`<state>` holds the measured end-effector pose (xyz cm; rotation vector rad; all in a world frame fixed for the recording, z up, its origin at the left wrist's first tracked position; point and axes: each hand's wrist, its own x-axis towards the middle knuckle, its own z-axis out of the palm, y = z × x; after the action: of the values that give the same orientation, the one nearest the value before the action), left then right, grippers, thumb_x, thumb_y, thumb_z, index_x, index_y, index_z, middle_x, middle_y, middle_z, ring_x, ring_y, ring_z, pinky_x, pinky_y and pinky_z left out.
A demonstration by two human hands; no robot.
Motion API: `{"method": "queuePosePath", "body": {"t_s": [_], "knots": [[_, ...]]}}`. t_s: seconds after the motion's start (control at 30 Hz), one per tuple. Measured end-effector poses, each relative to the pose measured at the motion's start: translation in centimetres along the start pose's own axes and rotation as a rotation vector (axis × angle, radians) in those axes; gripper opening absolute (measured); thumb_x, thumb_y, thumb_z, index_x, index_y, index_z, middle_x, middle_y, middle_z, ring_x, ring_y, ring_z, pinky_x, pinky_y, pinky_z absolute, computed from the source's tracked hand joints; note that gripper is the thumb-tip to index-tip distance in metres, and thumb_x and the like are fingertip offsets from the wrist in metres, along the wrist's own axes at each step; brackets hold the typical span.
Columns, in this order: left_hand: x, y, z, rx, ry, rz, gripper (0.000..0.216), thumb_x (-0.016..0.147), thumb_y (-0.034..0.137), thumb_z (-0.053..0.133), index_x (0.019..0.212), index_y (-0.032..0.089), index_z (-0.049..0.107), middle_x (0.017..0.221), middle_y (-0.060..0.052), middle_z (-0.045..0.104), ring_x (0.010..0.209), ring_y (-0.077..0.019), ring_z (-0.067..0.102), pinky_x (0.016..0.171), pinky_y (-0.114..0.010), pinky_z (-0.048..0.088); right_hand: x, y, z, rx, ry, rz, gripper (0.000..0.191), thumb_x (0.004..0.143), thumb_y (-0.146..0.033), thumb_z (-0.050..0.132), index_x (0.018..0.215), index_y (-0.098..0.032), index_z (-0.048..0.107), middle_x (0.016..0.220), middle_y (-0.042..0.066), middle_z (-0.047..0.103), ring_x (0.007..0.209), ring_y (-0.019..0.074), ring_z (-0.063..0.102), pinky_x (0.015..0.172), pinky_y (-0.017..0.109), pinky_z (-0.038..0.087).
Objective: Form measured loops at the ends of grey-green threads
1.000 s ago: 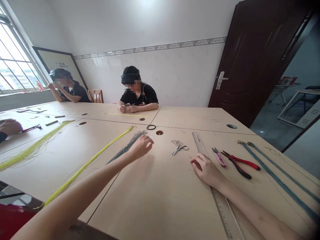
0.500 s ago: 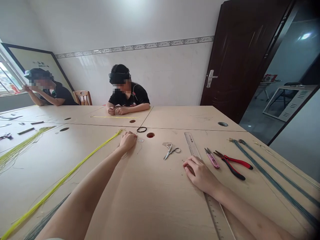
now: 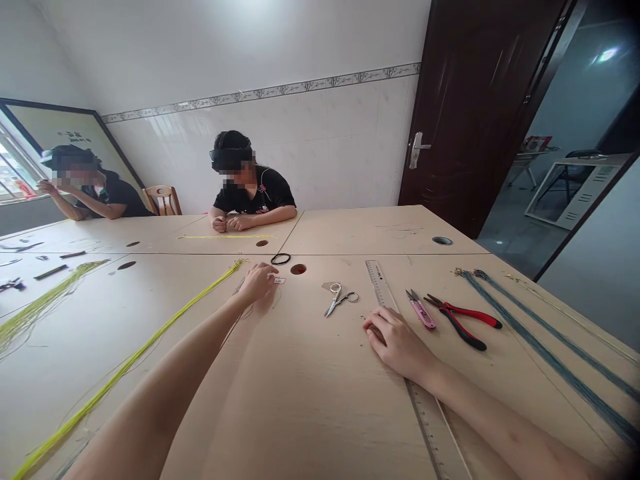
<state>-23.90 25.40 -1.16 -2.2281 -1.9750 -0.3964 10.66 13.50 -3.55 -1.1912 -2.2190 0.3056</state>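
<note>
My left hand (image 3: 259, 282) reaches far out over the table, its fingers bent and drawn together beside a small red-edged white label (image 3: 279, 281). Whatever its fingertips pinch, if anything, is too small to make out. A black ring (image 3: 281, 259) lies just beyond those fingertips. My right hand (image 3: 397, 337) rests on a clear ruler (image 3: 381, 285), fingers loosely bent and slightly apart, holding nothing visible. Small silver scissors (image 3: 340, 299) lie spread between my hands. Right of the ruler are pink thread snips (image 3: 421, 310) and red-and-black pliers (image 3: 463, 319).
A bundle of yellow cords (image 3: 165, 327) runs along my left forearm; a second yellow bundle (image 3: 55, 293) lies further left. Teal cords (image 3: 535, 340) stretch down the right side. Round holes (image 3: 299, 269) pierce the tabletop. Two people (image 3: 253, 187) sit across the table.
The view has shifted slightly. My left fingertips have edged right, closer to the label. My right hand stays on the ruler.
</note>
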Motion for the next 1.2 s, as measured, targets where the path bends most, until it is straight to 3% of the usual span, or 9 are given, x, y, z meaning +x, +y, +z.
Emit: {"method": "queuePosePath", "body": {"t_s": [0.43, 0.7, 0.97, 1.2], "knots": [[0.6, 0.9, -1.9, 0.159, -0.127, 0.161, 0.023, 0.089, 0.028, 0.052, 0.107, 0.015, 0.057, 0.116, -0.009, 0.055, 0.105, -0.0227, 0.053, 0.09, -0.045, 0.044, 0.1, -0.1, -0.1, -0.007, 0.007, -0.002, 0.016, 0.084, -0.01, 0.044, 0.083, -0.019, 0.057, 0.088, 0.004, 0.055, 0.088, 0.0185, 0.054, 0.084, 0.033, 0.043], [1.2, 1.5, -2.4, 0.112, -0.154, 0.113, 0.026, 0.088, 0.029, 0.054, 0.108, 0.014, 0.056, 0.114, -0.009, 0.056, 0.103, -0.0231, 0.054, 0.088, -0.046, 0.045, 0.1, -0.3, -0.2, -0.011, 0.01, -0.004, 0.015, 0.083, -0.009, 0.045, 0.081, -0.018, 0.057, 0.087, 0.004, 0.055, 0.087, 0.018, 0.054, 0.083, 0.033, 0.043], [3.1, 1.2, -3.3, -0.142, 0.008, -0.14, 0.025, 0.089, 0.029, 0.053, 0.106, 0.013, 0.056, 0.107, -0.008, 0.059, 0.092, -0.0196, 0.059, 0.079, -0.039, 0.051, 0.1, -0.5, -0.3, -0.02, 0.009, -0.011, 0.011, 0.084, -0.008, 0.049, 0.081, -0.014, 0.058, 0.088, 0.002, 0.055, 0.087, 0.0161, 0.053, 0.082, 0.035, 0.044], [5.8, 1.8, -8.1, -0.389, 0.253, -0.302, 0.024, 0.089, 0.03, 0.053, 0.102, 0.011, 0.057, 0.097, -0.006, 0.061, 0.081, -0.0171, 0.061, 0.07, -0.033, 0.053, 0.1, -0.3, -0.1, -0.033, 0.015, -0.02, 0.009, 0.084, -0.008, 0.051, 0.083, -0.014, 0.058, 0.089, 0.002, 0.056, 0.088, 0.0158, 0.054, 0.082, 0.036, 0.045]]}}
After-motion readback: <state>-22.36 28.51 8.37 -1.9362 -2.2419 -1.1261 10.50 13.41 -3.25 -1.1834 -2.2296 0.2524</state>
